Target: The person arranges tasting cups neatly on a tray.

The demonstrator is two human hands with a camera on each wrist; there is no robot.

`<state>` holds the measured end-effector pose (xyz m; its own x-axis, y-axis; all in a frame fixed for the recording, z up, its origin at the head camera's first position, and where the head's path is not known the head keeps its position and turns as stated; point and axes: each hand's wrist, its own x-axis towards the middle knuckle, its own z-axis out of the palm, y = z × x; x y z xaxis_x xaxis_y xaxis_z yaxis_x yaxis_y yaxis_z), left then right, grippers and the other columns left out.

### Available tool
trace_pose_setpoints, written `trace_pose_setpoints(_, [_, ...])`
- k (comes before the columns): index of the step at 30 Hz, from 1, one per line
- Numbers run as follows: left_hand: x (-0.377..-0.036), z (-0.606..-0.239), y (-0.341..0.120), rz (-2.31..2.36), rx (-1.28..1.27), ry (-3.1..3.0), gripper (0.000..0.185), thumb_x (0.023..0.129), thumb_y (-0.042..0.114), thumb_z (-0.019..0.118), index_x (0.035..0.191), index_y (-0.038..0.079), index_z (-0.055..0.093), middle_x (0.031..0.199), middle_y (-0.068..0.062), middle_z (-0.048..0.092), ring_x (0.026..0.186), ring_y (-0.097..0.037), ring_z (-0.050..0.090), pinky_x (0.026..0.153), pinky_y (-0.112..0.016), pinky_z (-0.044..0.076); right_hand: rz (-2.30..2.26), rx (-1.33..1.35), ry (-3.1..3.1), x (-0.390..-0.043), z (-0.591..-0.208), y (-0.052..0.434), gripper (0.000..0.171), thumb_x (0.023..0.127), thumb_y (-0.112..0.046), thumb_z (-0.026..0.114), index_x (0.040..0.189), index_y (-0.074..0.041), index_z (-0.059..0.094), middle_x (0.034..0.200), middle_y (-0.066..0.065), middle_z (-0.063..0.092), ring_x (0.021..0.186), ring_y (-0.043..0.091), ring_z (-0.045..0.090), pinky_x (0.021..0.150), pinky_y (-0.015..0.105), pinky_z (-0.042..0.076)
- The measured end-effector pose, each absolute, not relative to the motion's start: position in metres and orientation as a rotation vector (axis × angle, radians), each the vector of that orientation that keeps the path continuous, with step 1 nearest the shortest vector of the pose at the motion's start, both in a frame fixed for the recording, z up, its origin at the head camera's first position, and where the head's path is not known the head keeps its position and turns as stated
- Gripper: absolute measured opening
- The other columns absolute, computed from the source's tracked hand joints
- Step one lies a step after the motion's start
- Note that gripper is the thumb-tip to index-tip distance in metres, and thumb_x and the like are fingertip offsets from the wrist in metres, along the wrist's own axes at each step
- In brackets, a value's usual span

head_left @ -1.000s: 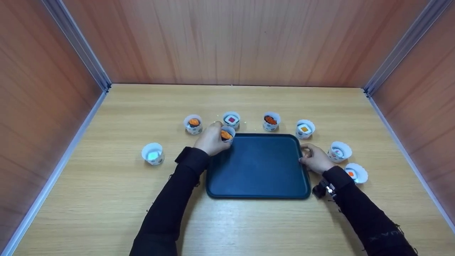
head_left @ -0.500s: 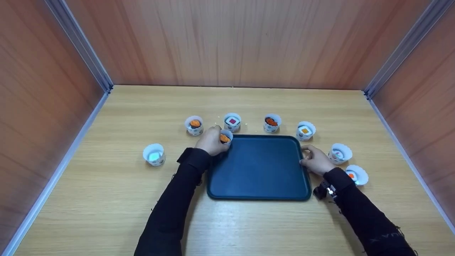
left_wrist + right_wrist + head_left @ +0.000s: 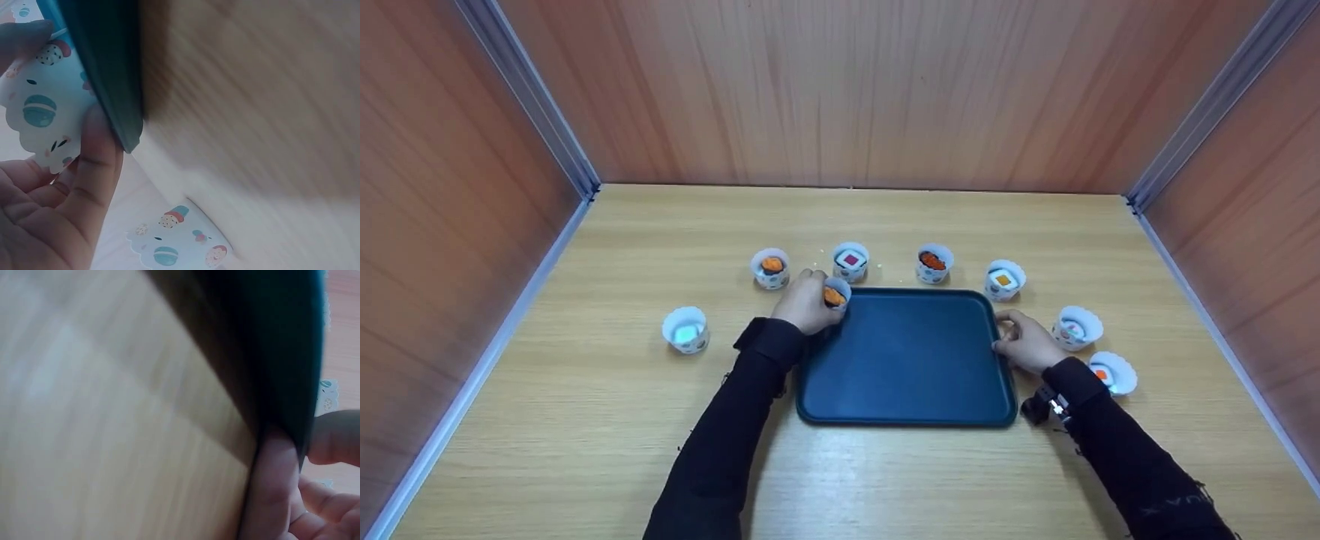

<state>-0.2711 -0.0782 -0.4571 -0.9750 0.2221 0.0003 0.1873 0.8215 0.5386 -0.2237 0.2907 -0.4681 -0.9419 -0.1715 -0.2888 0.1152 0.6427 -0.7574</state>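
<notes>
A: Left hand (image 3: 804,301) grips a paper cup (image 3: 835,292) at the tray's (image 3: 906,352) far-left corner; right hand (image 3: 1024,341) pinches the tray's right rim.

B: Risk: cup catches the rim, tips, spills its orange filling.

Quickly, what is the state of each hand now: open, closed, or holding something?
Left hand: grips a paper cup with orange filling at the tray's far left corner.
Right hand: fingers pinch the right rim of the dark teal tray.
</notes>
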Motion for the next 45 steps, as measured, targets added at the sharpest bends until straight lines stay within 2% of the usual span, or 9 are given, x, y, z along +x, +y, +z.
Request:
trace_pose_setpoints(8, [-0.267, -0.456, -0.081, 0.927, 0.314, 2.949, 0.074, 0.078, 0.024, 0.078, 0.139, -0.005, 0.046, 0.129, -0.021, 0.052, 0.113, -0.032, 0.054, 0.101, -0.040, 0.045, -1.232, -0.057, 2.521, -0.224, -0.468, 0.290, 0.055, 0.093, -0.002, 0.054, 0.143, 0.006, 0.034, 0.076, 0.000, 0.052, 0.061, 0.009, 0.052, 0.058, 0.025, 0.046])
trace_pose_setpoints(19, [-0.245, -0.446, -0.106, 1.027, 0.294, 3.053, 0.093, 0.077, 0.035, 0.081, 0.150, 0.002, 0.034, 0.150, -0.020, 0.038, 0.138, -0.037, 0.037, 0.113, -0.047, 0.035, -1.223, -0.024, 2.517, -0.223, -0.468, 0.290, 0.057, 0.093, -0.002, 0.055, 0.145, 0.005, 0.033, 0.077, 0.000, 0.051, 0.064, 0.010, 0.052, 0.059, 0.024, 0.046])
trace_pose_setpoints(24, [-0.228, -0.439, -0.129, 1.087, 0.319, 3.148, 0.098, 0.075, 0.034, 0.083, 0.151, 0.003, 0.030, 0.154, -0.020, 0.033, 0.144, -0.037, 0.029, 0.118, -0.050, 0.026, -1.235, -0.042, 2.518, -0.224, -0.469, 0.292, 0.057, 0.092, -0.001, 0.055, 0.144, 0.006, 0.033, 0.076, -0.001, 0.051, 0.063, 0.009, 0.052, 0.058, 0.024, 0.046])
trace_pose_setpoints(28, [-0.215, -0.437, -0.152, 1.091, 0.314, 3.254, 0.103, 0.071, 0.036, 0.086, 0.151, 0.003, 0.029, 0.155, -0.021, 0.029, 0.147, -0.038, 0.020, 0.121, -0.053, 0.014, -1.232, -0.054, 2.521, -0.223, -0.469, 0.292, 0.057, 0.092, -0.001, 0.054, 0.145, 0.007, 0.033, 0.075, -0.001, 0.052, 0.062, 0.009, 0.051, 0.058, 0.024, 0.045])
trace_pose_setpoints(31, [-0.206, -0.438, -0.174, 1.093, 0.233, 3.299, 0.108, 0.070, 0.037, 0.087, 0.152, 0.002, 0.026, 0.158, -0.023, 0.024, 0.149, -0.040, 0.014, 0.121, -0.056, 0.005, -1.225, -0.044, 2.512, -0.223, -0.468, 0.290, 0.057, 0.093, -0.002, 0.054, 0.145, 0.006, 0.032, 0.076, -0.001, 0.051, 0.062, 0.009, 0.050, 0.058, 0.024, 0.044])
trace_pose_setpoints(34, [-0.200, -0.439, -0.197, 1.114, 0.105, 3.294, 0.112, 0.070, 0.038, 0.087, 0.153, 0.001, 0.022, 0.159, -0.025, 0.018, 0.149, -0.044, 0.008, 0.119, -0.061, 0.002, -1.229, -0.031, 2.497, -0.224, -0.467, 0.290, 0.057, 0.093, -0.002, 0.054, 0.145, 0.005, 0.032, 0.076, -0.001, 0.051, 0.061, 0.008, 0.050, 0.058, 0.024, 0.044])
trace_pose_setpoints(37, [-0.193, -0.439, -0.216, 1.182, -0.035, 3.223, 0.114, 0.071, 0.037, 0.086, 0.156, 0.004, 0.016, 0.160, -0.025, 0.013, 0.148, -0.047, 0.001, 0.117, -0.066, 0.003, -1.219, -0.030, 2.496, -0.224, -0.467, 0.290, 0.056, 0.093, -0.003, 0.054, 0.145, 0.005, 0.033, 0.077, 0.000, 0.051, 0.062, 0.009, 0.050, 0.058, 0.024, 0.045])
trace_pose_setpoints(40, [-0.187, -0.438, -0.230, 1.232, -0.127, 3.138, 0.117, 0.074, 0.039, 0.084, 0.157, 0.006, 0.008, 0.161, -0.024, 0.007, 0.148, -0.048, -0.002, 0.115, -0.068, 0.009, -1.198, -0.037, 2.510, -0.224, -0.468, 0.290, 0.056, 0.093, -0.003, 0.055, 0.144, 0.005, 0.033, 0.078, 0.001, 0.052, 0.063, 0.010, 0.051, 0.060, 0.025, 0.046])
trace_pose_setpoints(45, [-0.180, -0.437, -0.242, 1.239, -0.180, 3.010, 0.120, 0.077, 0.039, 0.082, 0.156, 0.004, -0.001, 0.160, -0.028, 0.004, 0.146, -0.049, 0.008, 0.113, -0.066, 0.021, -1.193, -0.026, 2.517, -0.224, -0.468, 0.290, 0.056, 0.093, -0.004, 0.055, 0.144, 0.005, 0.033, 0.079, 0.001, 0.053, 0.063, 0.010, 0.052, 0.060, 0.026, 0.047])
